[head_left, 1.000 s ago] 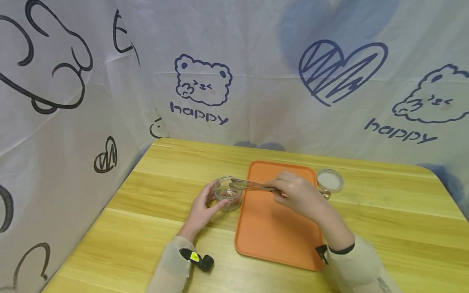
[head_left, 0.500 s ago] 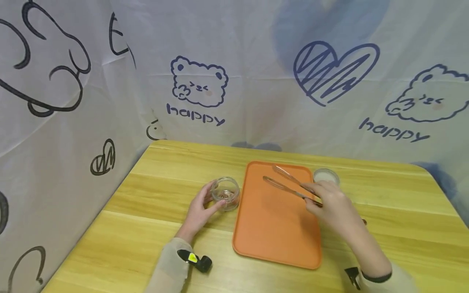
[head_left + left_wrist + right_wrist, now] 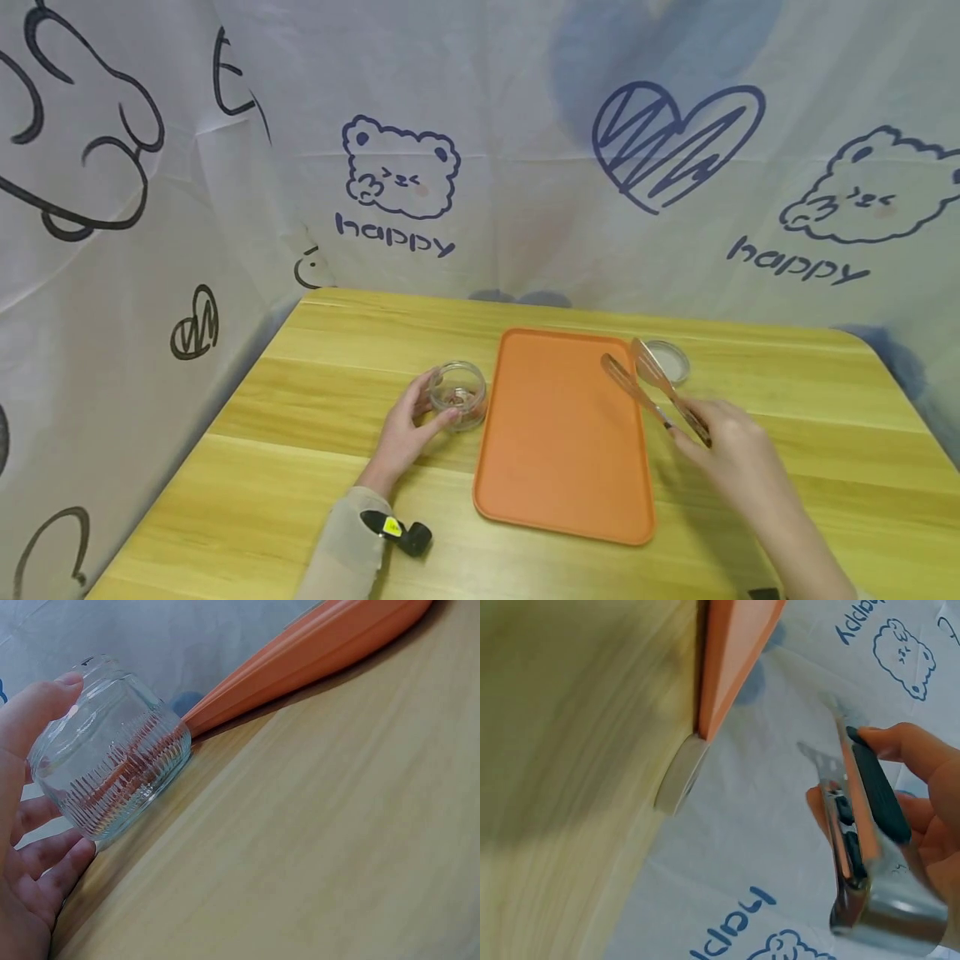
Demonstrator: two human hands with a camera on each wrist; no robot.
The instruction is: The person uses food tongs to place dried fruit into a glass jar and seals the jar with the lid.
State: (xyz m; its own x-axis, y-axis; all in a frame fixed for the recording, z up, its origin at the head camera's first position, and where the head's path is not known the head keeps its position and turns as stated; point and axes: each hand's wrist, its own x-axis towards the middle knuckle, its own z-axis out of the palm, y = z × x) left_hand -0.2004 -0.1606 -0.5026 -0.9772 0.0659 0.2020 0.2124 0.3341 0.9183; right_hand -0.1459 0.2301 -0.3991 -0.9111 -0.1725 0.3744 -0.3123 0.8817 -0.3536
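Observation:
My left hand (image 3: 400, 437) holds a small clear glass jar (image 3: 459, 398) standing on the table, thumb on the near side and fingers round the far side. In the left wrist view the jar (image 3: 120, 761) has a ribbed lower wall, and reddish-brown pieces lie inside it, too unclear to name. My right hand (image 3: 738, 442) grips metal tongs (image 3: 660, 382) above the right edge of the orange tray (image 3: 562, 433). Black grips and a bent metal end mark the tongs (image 3: 891, 900) in the right wrist view. Their tips stand apart with nothing visible between them.
Just beyond the tongs' tips, a round pale lid (image 3: 671, 363) lies on the table beside the tray's far right corner. The wooden table (image 3: 315, 400) ends at a printed cloth (image 3: 525, 208) behind and at the left.
My right hand has drawn the tongs away from the jar, rightward across the tray, and their tips have parted. My left hand stays on the jar.

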